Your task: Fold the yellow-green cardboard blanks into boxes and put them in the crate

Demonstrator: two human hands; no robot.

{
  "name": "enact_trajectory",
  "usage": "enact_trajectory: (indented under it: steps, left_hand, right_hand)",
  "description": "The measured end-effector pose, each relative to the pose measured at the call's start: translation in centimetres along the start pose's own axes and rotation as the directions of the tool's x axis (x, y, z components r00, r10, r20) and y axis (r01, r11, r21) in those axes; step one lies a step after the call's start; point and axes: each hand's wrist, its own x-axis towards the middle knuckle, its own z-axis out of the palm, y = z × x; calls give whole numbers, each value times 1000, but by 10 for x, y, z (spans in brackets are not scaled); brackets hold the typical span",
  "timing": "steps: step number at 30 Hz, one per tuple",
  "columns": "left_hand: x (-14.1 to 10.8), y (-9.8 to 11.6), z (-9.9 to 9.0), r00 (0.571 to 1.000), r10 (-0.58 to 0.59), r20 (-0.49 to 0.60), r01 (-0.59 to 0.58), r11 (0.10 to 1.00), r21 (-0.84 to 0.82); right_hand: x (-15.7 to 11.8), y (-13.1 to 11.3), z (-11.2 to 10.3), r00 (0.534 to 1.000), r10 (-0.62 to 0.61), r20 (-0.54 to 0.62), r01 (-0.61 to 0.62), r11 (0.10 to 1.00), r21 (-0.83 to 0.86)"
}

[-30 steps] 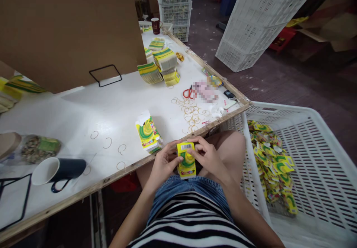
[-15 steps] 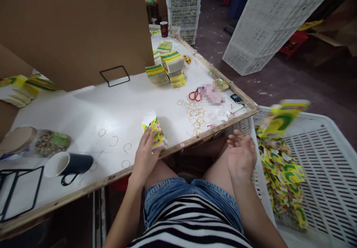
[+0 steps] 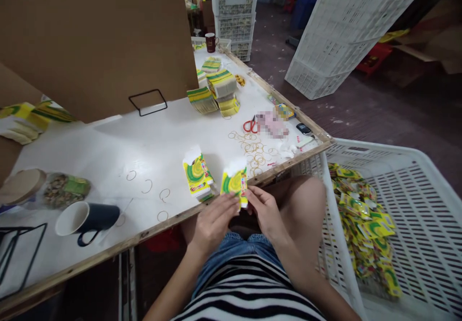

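Over the table's front edge, both hands hold a small yellow-and-green carton [image 3: 233, 182] with its white end flap pointing away from me. The fingers of my left hand [image 3: 213, 221] are closed against its lower left side. At its right edge, my right hand [image 3: 266, 211] pinches the carton between thumb and fingers. To the left lies a short stack of similar flat cartons [image 3: 197, 173], untouched by either hand. A white plastic crate [image 3: 415, 205] stands to my right, with a heap of yellow cartons [image 3: 368, 224] inside.
Rubber bands [image 3: 257, 155], red-handled scissors [image 3: 250, 126] and a dark phone-like device [image 3: 303, 128] lie right on the table. Bundled cartons [image 3: 221, 84] sit farther back. At left are a dark mug [image 3: 103, 215] and a bag of nut-like pieces [image 3: 63, 189]. A tall cardboard panel [image 3: 97, 42] stands behind.
My left hand has left the stack and moved right. My right hand has come back from the crate side. The carton seen airborne above the crate is gone; another carton is now between my hands.
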Motion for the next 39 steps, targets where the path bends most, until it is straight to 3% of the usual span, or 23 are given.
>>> enact_trajectory:
  steps: [3, 5, 6, 7, 9, 11, 13, 15, 20, 28, 36, 39]
  left_hand:
    - [-3, 7, 15, 998, -20, 62, 28, 991, -133]
    - [-6, 7, 19, 987, -157, -17, 150, 965, -215]
    - [-7, 6, 20, 958, -272, -90, 237, 930, -281]
    - [-8, 5, 20, 898, -412, -154, 334, 866, -373]
    - [-7, 1, 18, 723, -678, -134, 483, 634, -604]
    - [-5, -2, 16, 601, -794, 98, 551, 322, -770]
    - [-3, -4, 15, 561, -756, 336, 582, 71, -810]
    - [-2, -5, 16, 545, -715, 438, 579, -57, -813]
    - [-1, -4, 24, 516, -757, 400, 553, -62, -831]
    - [-4, -5, 27, 592, -701, 398, 581, 30, -813]
    - [-1, -4, 26, 534, -746, 399, 591, -9, -807]
    - [-4, -6, 30, 493, -778, 390, 595, -26, -803]
  right_hand:
    - [0, 2, -8, 994, -70, -85, 64, 995, -75]
    - [0, 3, -12, 988, -127, -87, 116, 987, -114]
    - [-1, 4, -13, 988, -137, -74, 128, 984, -121]
    - [-2, 5, -14, 989, -133, -57, 126, 985, -114]
    - [-4, 8, -12, 995, -99, -13, 98, 993, -67]
    - [-5, 11, -9, 997, -67, 29, 68, 998, -17]
    - [-6, 12, -6, 996, -51, 71, 52, 999, -3]
    - [-6, 12, -6, 995, -51, 88, 53, 998, -21]
    - [-5, 6, -9, 994, -99, 35, 101, 992, -72]
    - [-8, 6, -6, 995, -63, 73, 72, 990, -118]
    - [-8, 4, -9, 994, -60, 92, 81, 967, -243]
    - [-9, 5, -9, 994, -65, 89, 88, 956, -280]
